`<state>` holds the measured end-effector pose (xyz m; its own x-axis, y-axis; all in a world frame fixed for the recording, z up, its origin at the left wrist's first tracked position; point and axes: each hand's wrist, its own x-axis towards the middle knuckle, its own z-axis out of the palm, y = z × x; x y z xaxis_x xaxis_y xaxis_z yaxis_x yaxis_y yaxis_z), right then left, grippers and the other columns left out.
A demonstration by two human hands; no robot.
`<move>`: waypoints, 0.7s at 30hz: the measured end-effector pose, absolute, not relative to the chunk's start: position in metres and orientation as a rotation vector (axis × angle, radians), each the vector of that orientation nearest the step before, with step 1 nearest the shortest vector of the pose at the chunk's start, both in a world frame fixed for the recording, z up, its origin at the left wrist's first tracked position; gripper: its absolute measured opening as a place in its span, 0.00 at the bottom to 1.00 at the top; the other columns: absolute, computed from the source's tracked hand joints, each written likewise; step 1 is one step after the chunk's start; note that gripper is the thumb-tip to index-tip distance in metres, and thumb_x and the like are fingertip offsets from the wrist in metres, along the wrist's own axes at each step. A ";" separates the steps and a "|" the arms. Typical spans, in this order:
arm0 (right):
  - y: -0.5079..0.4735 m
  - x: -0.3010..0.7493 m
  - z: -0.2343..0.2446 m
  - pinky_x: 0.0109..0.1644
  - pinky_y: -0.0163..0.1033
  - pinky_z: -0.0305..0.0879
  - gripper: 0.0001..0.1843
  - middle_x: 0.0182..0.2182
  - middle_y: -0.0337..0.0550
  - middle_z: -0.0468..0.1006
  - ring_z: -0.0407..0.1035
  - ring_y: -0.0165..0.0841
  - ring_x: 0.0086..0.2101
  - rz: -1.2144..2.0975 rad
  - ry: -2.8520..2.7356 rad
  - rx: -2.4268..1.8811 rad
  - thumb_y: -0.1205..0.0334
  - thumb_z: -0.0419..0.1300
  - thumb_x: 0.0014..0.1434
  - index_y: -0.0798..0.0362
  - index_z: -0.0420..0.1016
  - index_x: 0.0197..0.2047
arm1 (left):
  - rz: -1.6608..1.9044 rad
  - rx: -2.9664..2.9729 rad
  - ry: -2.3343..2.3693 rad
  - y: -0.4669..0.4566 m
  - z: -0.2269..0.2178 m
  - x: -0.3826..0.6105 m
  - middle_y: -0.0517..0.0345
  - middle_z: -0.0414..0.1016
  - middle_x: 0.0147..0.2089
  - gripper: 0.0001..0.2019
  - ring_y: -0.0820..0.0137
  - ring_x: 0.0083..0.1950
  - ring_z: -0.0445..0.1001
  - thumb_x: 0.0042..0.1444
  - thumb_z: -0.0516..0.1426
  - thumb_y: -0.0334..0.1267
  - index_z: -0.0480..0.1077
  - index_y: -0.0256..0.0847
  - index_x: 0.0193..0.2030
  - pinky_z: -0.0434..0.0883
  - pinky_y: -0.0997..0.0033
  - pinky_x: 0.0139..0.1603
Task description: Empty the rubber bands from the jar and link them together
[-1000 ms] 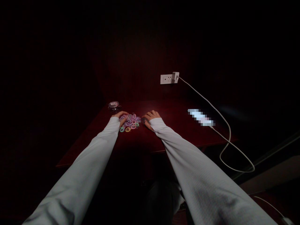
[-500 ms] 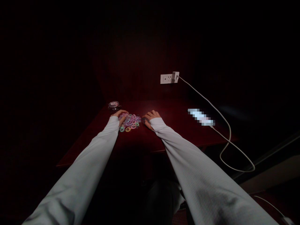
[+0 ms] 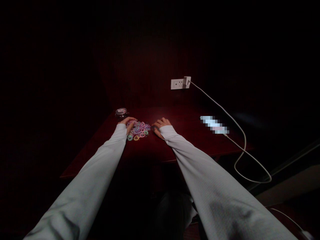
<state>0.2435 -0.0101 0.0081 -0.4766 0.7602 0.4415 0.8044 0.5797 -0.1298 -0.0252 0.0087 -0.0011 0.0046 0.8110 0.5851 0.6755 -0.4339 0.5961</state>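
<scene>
A pile of small coloured elastic rings point(image 3: 139, 130) lies on the dark red table point(image 3: 190, 143). My left hand point(image 3: 129, 123) rests at the pile's left edge, fingers curled over several rings. Just behind that hand stands a small jar point(image 3: 121, 113). My right hand point(image 3: 160, 125) sits at the pile's right side with its fingers bent down onto the tabletop. What the fingers of either hand hold is too small and dim to make out. Both arms wear pale long sleeves.
A phone point(image 3: 214, 125) lies lit on the table's right part, joined by a white cable point(image 3: 240, 146) to a charger in the wall socket point(image 3: 180, 83). The cable loops off the table's right edge. The room around is dark.
My left hand has shifted slightly up toward the jar. The right hand stays where it was.
</scene>
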 end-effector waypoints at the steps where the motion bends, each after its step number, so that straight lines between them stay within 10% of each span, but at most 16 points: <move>1: -0.010 0.244 0.008 0.59 0.49 0.56 0.19 0.54 0.51 0.82 0.62 0.46 0.54 -0.128 -2.360 -1.257 0.63 0.57 0.68 0.50 0.83 0.57 | 1.428 2.117 1.572 0.010 -0.002 -0.025 0.53 0.86 0.41 0.19 0.62 0.41 0.82 0.61 0.56 0.51 0.81 0.42 0.48 0.77 0.67 0.48; 21: -0.004 0.243 0.002 0.58 0.49 0.56 0.16 0.50 0.52 0.82 0.63 0.46 0.53 -0.151 -2.336 -1.230 0.64 0.58 0.68 0.51 0.84 0.53 | 1.136 2.463 1.523 0.026 -0.004 -0.041 0.58 0.85 0.59 0.18 0.57 0.61 0.81 0.65 0.55 0.48 0.83 0.50 0.53 0.72 0.54 0.68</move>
<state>0.2432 -0.0036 0.0018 -0.4724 0.7446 0.4716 0.7992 0.5875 -0.1271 -0.0412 0.0261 -0.0038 0.2541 0.7865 0.5629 0.7636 -0.5203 0.3823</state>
